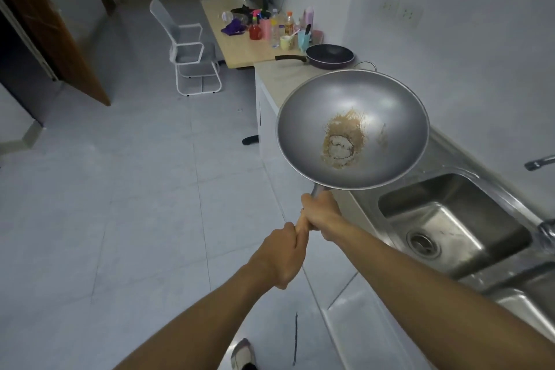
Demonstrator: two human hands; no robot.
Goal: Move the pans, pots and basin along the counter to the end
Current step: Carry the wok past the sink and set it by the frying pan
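A large grey wok (387,105) with a brown rusty patch in its bottom hangs in the air over the counter (271,81) and its front edge. Both my hands hold its wooden handle: my right hand (322,212) grips it close to the bowl, my left hand (283,255) grips the handle's end behind it. A dark frying pan (329,56) with a black handle lies at the far end of the counter. A thin metal wire handle (367,64) shows just behind the wok's far rim; what it belongs to is hidden.
A steel double sink (450,219) with a tap (539,163) lies at the right. A wooden table (240,51) beyond the counter carries bottles and cups. A white chair (187,48) stands on the tiled floor; a brown door (45,24) is open at the left.
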